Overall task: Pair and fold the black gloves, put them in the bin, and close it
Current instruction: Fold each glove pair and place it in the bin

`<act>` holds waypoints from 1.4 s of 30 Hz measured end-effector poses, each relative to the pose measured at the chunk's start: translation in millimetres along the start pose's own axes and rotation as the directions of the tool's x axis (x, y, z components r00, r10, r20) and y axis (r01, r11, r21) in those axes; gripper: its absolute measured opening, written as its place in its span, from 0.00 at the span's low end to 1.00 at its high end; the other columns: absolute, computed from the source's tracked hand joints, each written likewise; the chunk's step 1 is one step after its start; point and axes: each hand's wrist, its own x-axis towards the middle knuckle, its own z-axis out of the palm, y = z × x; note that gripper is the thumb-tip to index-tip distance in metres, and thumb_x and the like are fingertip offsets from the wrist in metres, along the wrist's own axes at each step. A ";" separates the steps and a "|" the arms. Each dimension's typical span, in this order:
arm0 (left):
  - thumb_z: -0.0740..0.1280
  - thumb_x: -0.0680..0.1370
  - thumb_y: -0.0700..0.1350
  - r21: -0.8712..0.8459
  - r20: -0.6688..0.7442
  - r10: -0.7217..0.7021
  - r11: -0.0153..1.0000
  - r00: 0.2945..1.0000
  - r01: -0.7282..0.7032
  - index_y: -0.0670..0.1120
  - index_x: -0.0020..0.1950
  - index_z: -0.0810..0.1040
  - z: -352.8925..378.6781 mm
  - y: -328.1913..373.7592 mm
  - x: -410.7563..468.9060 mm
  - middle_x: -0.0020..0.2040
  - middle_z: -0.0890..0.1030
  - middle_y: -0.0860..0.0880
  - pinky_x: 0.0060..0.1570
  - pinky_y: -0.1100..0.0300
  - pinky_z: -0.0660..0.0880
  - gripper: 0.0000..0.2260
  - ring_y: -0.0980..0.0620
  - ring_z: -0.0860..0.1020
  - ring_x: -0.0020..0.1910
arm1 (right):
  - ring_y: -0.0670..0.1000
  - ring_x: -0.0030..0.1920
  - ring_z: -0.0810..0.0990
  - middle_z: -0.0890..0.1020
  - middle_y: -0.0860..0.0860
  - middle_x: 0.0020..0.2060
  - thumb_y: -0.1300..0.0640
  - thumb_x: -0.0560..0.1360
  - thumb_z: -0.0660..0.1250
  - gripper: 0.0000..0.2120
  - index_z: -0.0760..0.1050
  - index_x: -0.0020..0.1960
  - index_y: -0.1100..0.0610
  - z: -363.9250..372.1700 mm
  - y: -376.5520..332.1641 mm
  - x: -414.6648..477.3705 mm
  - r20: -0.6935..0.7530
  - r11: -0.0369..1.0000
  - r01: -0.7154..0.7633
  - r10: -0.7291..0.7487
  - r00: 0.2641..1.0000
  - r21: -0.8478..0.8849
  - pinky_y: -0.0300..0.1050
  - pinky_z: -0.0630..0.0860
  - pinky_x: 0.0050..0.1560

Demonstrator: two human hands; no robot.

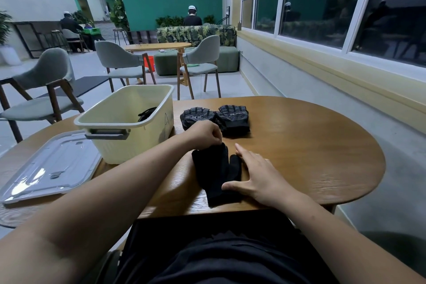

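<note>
Our left hand (204, 132) pinches the black glove (215, 168); our right hand (260, 176) lies flat against it. Limp, light, we judge; grip by the left fingertips (217, 139).

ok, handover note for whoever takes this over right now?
Left hand pinches the finger end of the near black glove.
Right hand open, flat on the table, thumb against that glove.
Two dotted gloves lie beyond it, side by side.
Cream bin open, something black already inside; lid on the table beside it.
Left: finish this fold, bin the gloves, close the lid.
</note>
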 end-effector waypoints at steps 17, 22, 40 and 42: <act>0.76 0.78 0.55 -0.109 -0.062 -0.134 0.986 0.989 0.127 0.51 0.52 0.86 -6.3 -18.3 -6.4 0.45 0.84 0.54 0.39 0.63 0.71 0.09 0.56 0.80 0.44 | 0.49 0.79 0.63 0.65 0.45 0.81 0.23 0.67 0.70 0.59 0.49 0.86 0.48 1.1 1.4 0.6 -0.003 1.000 0.002 -0.002 1.000 0.010 0.49 0.61 0.77; 0.79 0.75 0.54 -0.124 0.064 -0.177 0.975 0.982 0.184 0.52 0.49 0.88 -12.6 -32.2 -10.1 0.43 0.87 0.51 0.43 0.59 0.79 0.08 0.53 0.83 0.40 | 0.50 0.79 0.63 0.65 0.46 0.81 0.24 0.67 0.71 0.59 0.49 0.86 0.48 0.0 -0.2 -1.1 -0.004 1.000 0.001 -0.001 1.000 0.015 0.49 0.61 0.77; 0.79 0.74 0.58 -0.195 -0.054 -0.203 0.963 0.978 0.189 0.50 0.49 0.86 0.0 -19.7 -12.2 0.42 0.85 0.55 0.36 0.63 0.72 0.12 0.59 0.81 0.39 | 0.49 0.78 0.64 0.67 0.46 0.80 0.25 0.68 0.71 0.58 0.49 0.86 0.48 0.5 0.2 -0.5 -0.009 1.000 0.013 -0.012 1.000 0.017 0.49 0.61 0.77; 0.76 0.77 0.58 -0.206 -0.066 -0.215 0.958 0.974 0.198 0.50 0.49 0.86 -2.1 -23.8 -16.4 0.44 0.87 0.53 0.39 0.61 0.76 0.12 0.56 0.83 0.42 | 0.49 0.78 0.64 0.66 0.46 0.80 0.24 0.67 0.71 0.58 0.50 0.86 0.48 1.0 1.2 0.0 -0.015 1.000 0.014 -0.014 1.000 0.019 0.49 0.61 0.77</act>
